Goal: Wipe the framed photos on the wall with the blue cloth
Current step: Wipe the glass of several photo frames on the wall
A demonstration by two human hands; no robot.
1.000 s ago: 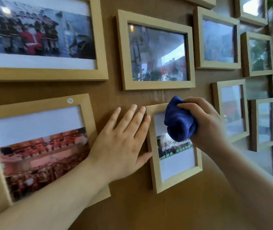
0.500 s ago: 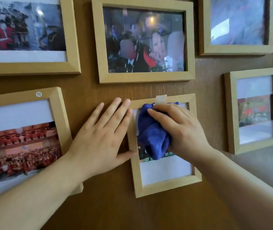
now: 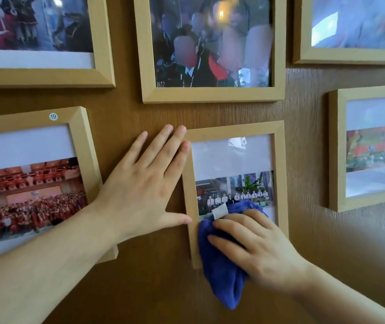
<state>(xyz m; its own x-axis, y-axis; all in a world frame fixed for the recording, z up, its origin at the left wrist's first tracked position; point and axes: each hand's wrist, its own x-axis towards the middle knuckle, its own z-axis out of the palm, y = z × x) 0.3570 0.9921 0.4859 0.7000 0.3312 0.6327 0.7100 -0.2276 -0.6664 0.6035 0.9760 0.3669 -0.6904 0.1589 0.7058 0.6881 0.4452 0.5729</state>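
Nearest, at the lower right of the picture, the right hand lies spread over the blue cloth, pressing it flat against the lower part of the small wooden frame in the centre; the fingers pin the cloth rather than clench it, and a white tag shows at its upper edge. The cloth's loose tail hangs below the frame's bottom rail. At centre left, the left hand holds nothing: it is open and flat on the brown wall, fingertips touching the frame's left rail and thumb against that rail lower down, steadying it.

The cloth looks soft, light and limp, so it is best bunched under the palm. The frame looks light and may swing on its hanger; its glazing is probably fragile, so gentle pressure with the side rail braced seems wise.

Farther out, other frames crowd round: the numbered frame at the left just beyond the left hand, a large frame close above, a narrow frame at the right. Bare wall between them is slim, with most open room below.
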